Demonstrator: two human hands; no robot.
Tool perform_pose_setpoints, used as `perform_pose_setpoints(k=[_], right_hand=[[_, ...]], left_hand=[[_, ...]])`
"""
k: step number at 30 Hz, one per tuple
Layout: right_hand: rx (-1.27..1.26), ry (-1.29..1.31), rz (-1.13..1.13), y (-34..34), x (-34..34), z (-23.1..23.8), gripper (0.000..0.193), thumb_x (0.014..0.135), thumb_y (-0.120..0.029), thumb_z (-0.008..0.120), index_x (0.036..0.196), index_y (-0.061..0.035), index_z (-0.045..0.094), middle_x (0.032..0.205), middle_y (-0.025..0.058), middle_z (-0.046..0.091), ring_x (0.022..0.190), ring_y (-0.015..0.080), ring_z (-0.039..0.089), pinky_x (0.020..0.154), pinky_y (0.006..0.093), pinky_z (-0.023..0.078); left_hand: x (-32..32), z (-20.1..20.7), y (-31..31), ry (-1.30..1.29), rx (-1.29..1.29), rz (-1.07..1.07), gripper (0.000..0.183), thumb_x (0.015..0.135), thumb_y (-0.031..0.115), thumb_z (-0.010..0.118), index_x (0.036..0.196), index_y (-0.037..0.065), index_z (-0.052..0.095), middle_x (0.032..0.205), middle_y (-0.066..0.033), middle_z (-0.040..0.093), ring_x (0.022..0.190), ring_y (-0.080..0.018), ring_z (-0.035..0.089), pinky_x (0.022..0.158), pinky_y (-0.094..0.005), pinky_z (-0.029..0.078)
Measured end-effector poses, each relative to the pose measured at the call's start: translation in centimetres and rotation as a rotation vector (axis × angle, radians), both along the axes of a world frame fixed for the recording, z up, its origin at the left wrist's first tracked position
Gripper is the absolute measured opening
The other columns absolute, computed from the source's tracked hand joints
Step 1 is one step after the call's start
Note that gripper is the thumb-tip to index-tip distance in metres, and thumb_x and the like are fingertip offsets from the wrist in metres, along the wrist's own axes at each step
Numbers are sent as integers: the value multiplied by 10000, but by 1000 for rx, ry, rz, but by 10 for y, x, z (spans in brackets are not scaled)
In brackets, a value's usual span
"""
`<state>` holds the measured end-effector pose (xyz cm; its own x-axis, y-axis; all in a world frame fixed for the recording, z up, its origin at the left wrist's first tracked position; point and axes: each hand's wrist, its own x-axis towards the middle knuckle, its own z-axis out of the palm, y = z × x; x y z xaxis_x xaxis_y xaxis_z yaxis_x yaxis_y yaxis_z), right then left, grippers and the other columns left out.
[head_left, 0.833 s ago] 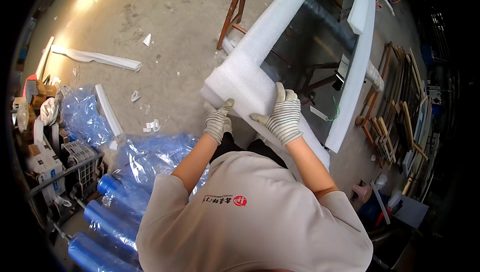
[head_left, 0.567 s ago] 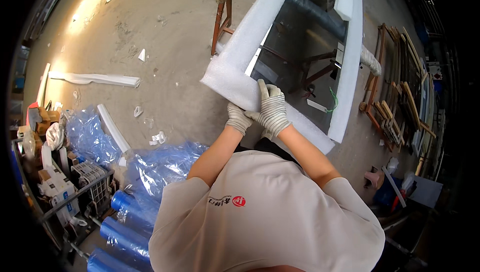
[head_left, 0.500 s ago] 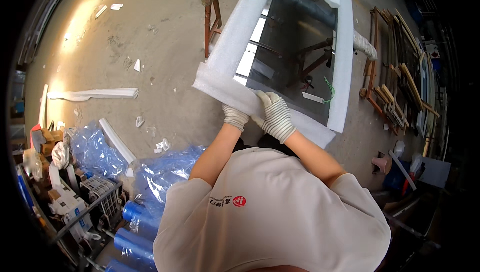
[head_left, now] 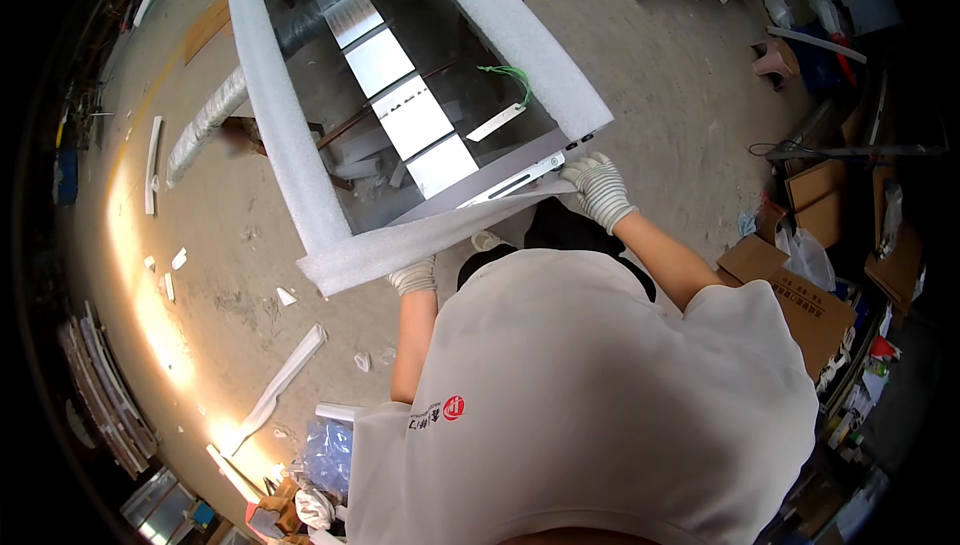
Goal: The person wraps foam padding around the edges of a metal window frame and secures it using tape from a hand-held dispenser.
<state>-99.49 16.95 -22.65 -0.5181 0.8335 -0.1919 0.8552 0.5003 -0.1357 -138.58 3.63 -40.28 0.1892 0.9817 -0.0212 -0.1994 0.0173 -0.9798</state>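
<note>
Gloved hands (head_left: 603, 193) touch white foam strip (head_left: 430, 234); it edges a glazed frame (head_left: 510, 164).

A glass panel (head_left: 455, 75) lies before you, between a left foam strip (head_left: 275, 105) and a right foam strip (head_left: 510, 30). A near foam strip (head_left: 400, 250) runs along its closest edge, your left hand (head_left: 412, 277) partly behind it, your right hand (head_left: 600, 190) at its right end. Farther right, a stool (head_left: 775, 63) stands beyond a carton (head_left: 780, 295). Plastic film (head_left: 325, 455) lies low on your left.
</note>
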Motion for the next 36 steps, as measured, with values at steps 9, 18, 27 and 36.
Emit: perform_pose_setpoints(k=[9, 18, 27, 36], right_hand=[[-536, -179, 35, 28, -18, 7, 423, 731, -210, 597, 1123, -50, 608, 1317, 155, 467, 1247, 321, 399, 1046, 419, 303], [-120, 67, 97, -6, 16, 16, 157, 741, -213, 629, 855, -107, 650, 835, 97, 648, 857, 263, 602, 903, 363, 415], [-511, -77, 122, 21, -8, 15, 338, 727, -178, 625, 1050, -80, 607, 1328, 128, 459, 1177, 270, 467, 981, 391, 358], [-238, -78, 331, 17, -8, 18, 266, 713, -119, 611, 976, -86, 610, 1230, 121, 503, 1242, 317, 378, 1008, 513, 296]], left_hand=[[19, 56, 5, 1535, -650, -207, 597, 895, 532, 243, 1323, 146, 401, 1397, -73, 380, 1308, -277, 302, 1086, -463, 216], [29, 81, 16, 910, -473, -93, 592, 891, 527, 271, 1323, 146, 407, 1396, -72, 387, 1308, -274, 305, 1090, -446, 211], [0, 29, -9, 261, -127, -14, 624, 880, 550, 244, 1337, 150, 389, 1413, -64, 364, 1321, -279, 279, 1093, -469, 197], [23, 74, 10, 1632, -800, -303, 635, 880, 564, 232, 1341, 155, 389, 1418, -71, 356, 1318, -300, 281, 1084, -486, 210]])
